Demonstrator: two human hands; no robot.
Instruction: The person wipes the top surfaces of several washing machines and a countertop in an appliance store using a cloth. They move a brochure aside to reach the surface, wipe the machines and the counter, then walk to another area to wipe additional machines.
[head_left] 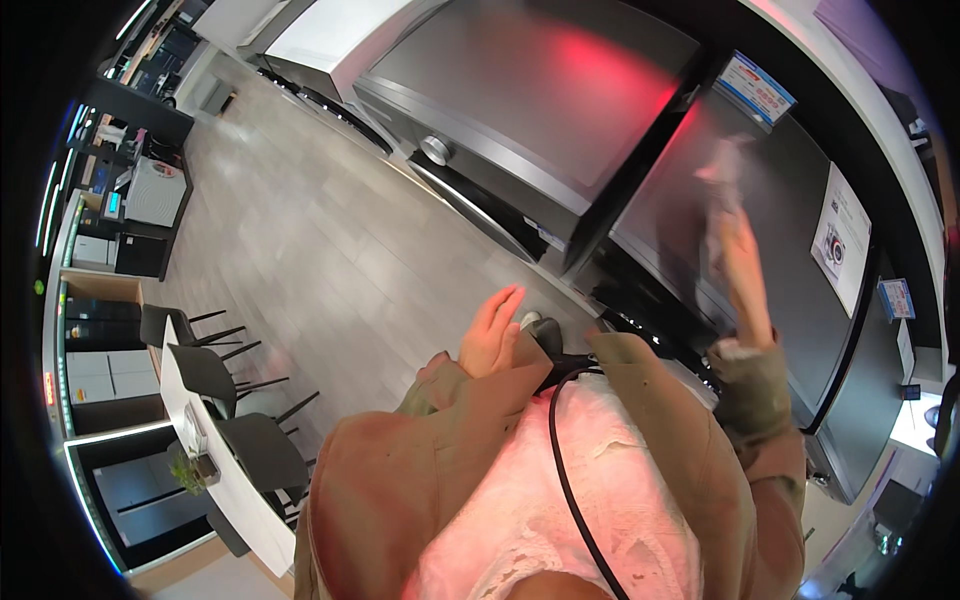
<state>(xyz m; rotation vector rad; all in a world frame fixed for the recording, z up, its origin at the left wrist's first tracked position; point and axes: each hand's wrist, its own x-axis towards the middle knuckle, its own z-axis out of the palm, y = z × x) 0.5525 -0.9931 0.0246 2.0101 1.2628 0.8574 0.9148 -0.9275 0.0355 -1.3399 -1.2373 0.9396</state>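
My right hand [744,280] reaches out over the dark grey top of a washing machine [800,190]. In its fingers is a pale cloth [724,185], smeared by motion; whether the cloth touches the surface I cannot tell. My left hand [490,338] is held in front of my body, above the floor, with its fingers stretched out and nothing in it. To the left of the right hand's machine stands another grey washing machine [530,90] with a silver knob [435,150] on its front edge and a red glow reflected on its top.
A blue-and-white price sign [757,88] and a white leaflet [841,240] sit on the right-hand machine. Further right is a small sign [895,299]. Dark chairs [262,450] line a white table [235,500] at left. Grey plank flooring [320,230] runs beside the machines.
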